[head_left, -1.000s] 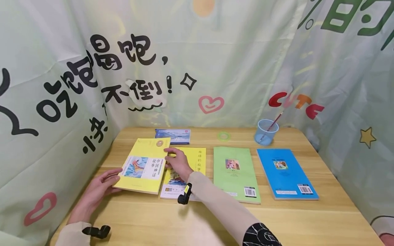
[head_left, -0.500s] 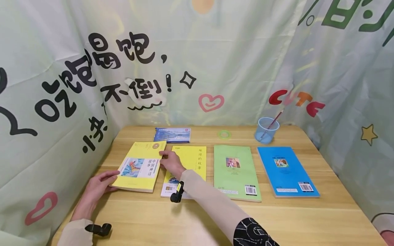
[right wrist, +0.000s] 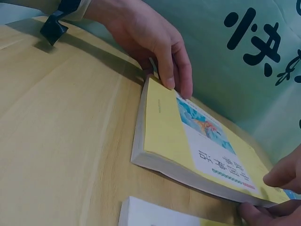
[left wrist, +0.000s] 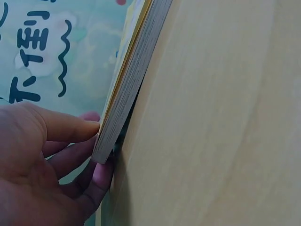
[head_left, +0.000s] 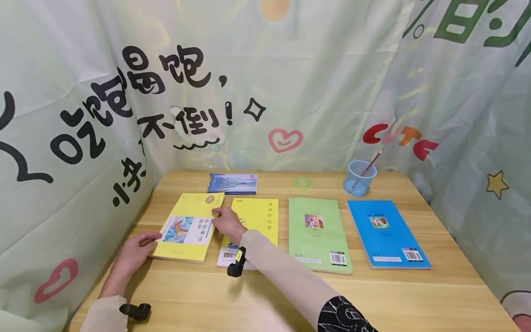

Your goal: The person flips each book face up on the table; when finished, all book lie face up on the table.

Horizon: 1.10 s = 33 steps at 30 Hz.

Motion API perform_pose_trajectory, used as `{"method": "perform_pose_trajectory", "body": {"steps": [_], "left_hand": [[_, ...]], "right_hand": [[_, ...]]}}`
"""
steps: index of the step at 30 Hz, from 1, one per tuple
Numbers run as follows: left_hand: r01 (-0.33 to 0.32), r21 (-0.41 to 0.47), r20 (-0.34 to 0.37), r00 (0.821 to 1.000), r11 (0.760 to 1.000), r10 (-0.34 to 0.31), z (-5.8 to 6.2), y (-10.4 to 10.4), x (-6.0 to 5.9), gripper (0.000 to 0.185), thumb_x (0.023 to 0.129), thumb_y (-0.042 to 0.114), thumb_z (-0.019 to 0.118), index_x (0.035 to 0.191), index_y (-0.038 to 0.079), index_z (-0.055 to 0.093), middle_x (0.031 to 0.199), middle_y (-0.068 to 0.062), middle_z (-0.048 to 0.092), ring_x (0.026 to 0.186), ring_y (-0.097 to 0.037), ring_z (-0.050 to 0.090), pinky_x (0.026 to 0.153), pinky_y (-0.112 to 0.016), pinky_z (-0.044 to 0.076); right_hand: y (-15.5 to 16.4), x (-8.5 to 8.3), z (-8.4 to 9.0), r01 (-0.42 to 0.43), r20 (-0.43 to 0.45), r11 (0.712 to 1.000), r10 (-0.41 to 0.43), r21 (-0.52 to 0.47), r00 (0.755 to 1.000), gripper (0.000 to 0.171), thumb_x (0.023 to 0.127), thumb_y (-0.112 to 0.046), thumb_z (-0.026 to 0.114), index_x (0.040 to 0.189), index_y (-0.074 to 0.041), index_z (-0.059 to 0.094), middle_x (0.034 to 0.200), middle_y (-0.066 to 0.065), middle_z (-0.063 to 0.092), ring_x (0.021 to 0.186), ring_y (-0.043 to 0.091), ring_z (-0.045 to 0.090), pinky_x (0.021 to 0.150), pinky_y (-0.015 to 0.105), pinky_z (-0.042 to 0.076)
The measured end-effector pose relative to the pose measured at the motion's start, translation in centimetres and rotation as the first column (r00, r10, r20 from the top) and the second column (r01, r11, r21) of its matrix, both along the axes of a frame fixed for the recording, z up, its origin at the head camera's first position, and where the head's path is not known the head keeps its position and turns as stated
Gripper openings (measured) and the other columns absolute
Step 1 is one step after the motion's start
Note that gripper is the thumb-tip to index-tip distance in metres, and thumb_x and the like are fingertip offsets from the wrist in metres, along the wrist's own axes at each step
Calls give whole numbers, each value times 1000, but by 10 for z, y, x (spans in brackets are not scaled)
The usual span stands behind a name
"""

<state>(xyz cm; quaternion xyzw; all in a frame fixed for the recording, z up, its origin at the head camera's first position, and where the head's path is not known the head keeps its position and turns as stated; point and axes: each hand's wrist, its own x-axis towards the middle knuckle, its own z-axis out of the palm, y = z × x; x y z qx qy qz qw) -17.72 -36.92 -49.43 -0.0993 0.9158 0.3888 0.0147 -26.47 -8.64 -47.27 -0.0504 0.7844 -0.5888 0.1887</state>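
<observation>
Yellow storybook (head_left: 190, 227) (thick, picture on its cover) lies at the wooden table's (head_left: 265, 295) left side. Our left hand (head_left: 133, 254) pinches its near-left corner, thumb on top, fingers beneath. Our right hand (head_left: 226, 222) grips its right edge. Beside it lie a second yellow book (head_left: 258, 217), then green (head_left: 317, 233) and blue (head_left: 386, 232) ones.

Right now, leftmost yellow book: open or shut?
Shut. The yellow book shows its front cover with pages stacked flat; left hand and right hand grip its edges.
</observation>
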Motion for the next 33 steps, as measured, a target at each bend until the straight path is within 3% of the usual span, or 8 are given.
{"method": "perform_pose_trajectory", "body": {"steps": [3, 5, 8, 10, 15, 20, 26, 33], "left_hand": [[11, -32, -4, 1000, 999, -11, -2, -1, 4, 37, 110, 13, 61, 144, -4, 66, 148, -30, 63, 135, -47, 60, 92, -27, 54], [12, -43, -13, 1000, 999, -12, -3, -1, 4, 38, 109, 13, 62, 144, -3, 66, 148, -30, 64, 134, -46, 61, 94, -33, 54], [0, -32, -11, 1000, 999, 0, -3, -1, 4, 40, 109, 14, 63, 144, -3, 65, 147, -29, 64, 133, -45, 61, 95, -35, 53], [-11, -18, 1, 1000, 1000, 11, -3, -2, 3, 41, 110, 17, 63, 146, -3, 64, 149, -29, 63, 134, -45, 60, 95, -33, 52], [-48, 16, 38, 998, 999, 47, -2, -1, 1, 46, 111, 24, 63, 149, -2, 61, 153, -30, 59, 137, -45, 57, 99, -40, 53], [-49, 14, 29, 998, 999, 49, 0, 3, 1, 45, 111, 23, 63, 149, -2, 61, 153, -30, 59, 138, -47, 56, 103, -47, 55], [-27, -6, 24, 999, 1000, 27, 3, 5, 1, 41, 108, 11, 64, 146, -3, 63, 148, -31, 62, 129, -44, 60, 88, -27, 52], [13, -37, 48, 999, 999, -12, -4, 5, -3, 57, 109, 29, 68, 156, 0, 53, 152, -30, 56, 127, -42, 56, 99, -45, 51]], "right_hand": [[1, 0, -3, 11, -35, 1000, -11, 9, 999, 48, 105, 2, 58, 152, -8, 63, 151, 14, 64, 93, 19, 61, 72, 27, 49], [2, 0, -5, 33, -69, 999, -32, 14, 997, 45, 105, 1, 60, 148, -9, 66, 151, 13, 65, 115, 21, 65, 89, 30, 58], [4, 1, -9, 70, -99, 997, -71, -13, 993, 40, 105, 0, 61, 142, -11, 70, 150, 12, 66, 135, 25, 63, 107, 37, 60], [7, 1, -13, 95, -96, 994, -101, -60, 990, 36, 105, -3, 64, 139, -12, 72, 148, 11, 67, 137, 25, 63, 110, 39, 60], [20, -4, -21, 74, -90, 969, -98, -236, 991, 35, 106, -8, 67, 141, -5, 68, 144, 15, 67, 127, 23, 69, 102, 32, 64], [42, -11, -21, 23, -94, 934, -61, -357, 994, 40, 108, -14, 69, 145, 0, 64, 144, 20, 66, 129, 36, 70, 111, 42, 62], [96, -26, -5, 35, -113, 926, -84, -377, 990, 37, 108, -16, 68, 143, -3, 64, 146, 23, 64, 135, 47, 64, 119, 53, 55], [192, -39, 16, 97, -168, 939, -159, -329, 973, 42, 109, -20, 68, 148, -7, 61, 148, 15, 64, 142, 46, 59, 124, 52, 50]]}}
